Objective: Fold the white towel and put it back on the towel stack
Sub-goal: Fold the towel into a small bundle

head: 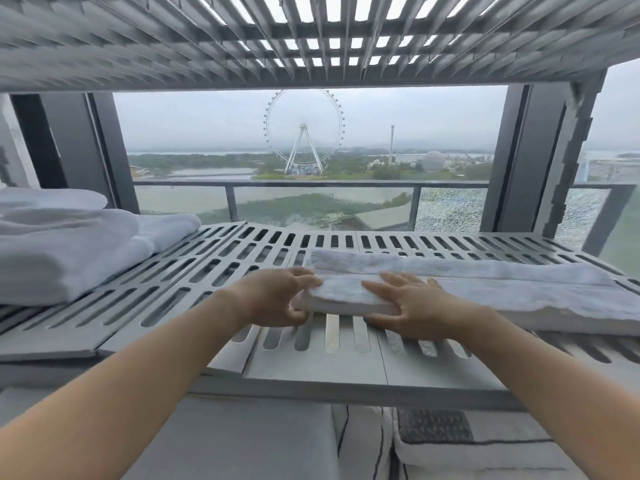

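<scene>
The white towel (485, 285) lies folded into a long strip across the right half of the slatted grey shelf (194, 282). My left hand (277, 299) grips the strip's left end, thumb below and fingers over the top edge. My right hand (412, 306) rests palm down on the towel just right of that end, fingers spread, thumb at the front edge. The towel stack (59, 247) of folded white towels sits at the shelf's far left, apart from both hands.
Another slatted grey shelf (311, 36) hangs close overhead. Behind the shelf is a window with a balcony railing (311, 183). Below the shelf's front edge lie white linens with dark stripes (450, 448). Grey posts (540, 157) frame the right side.
</scene>
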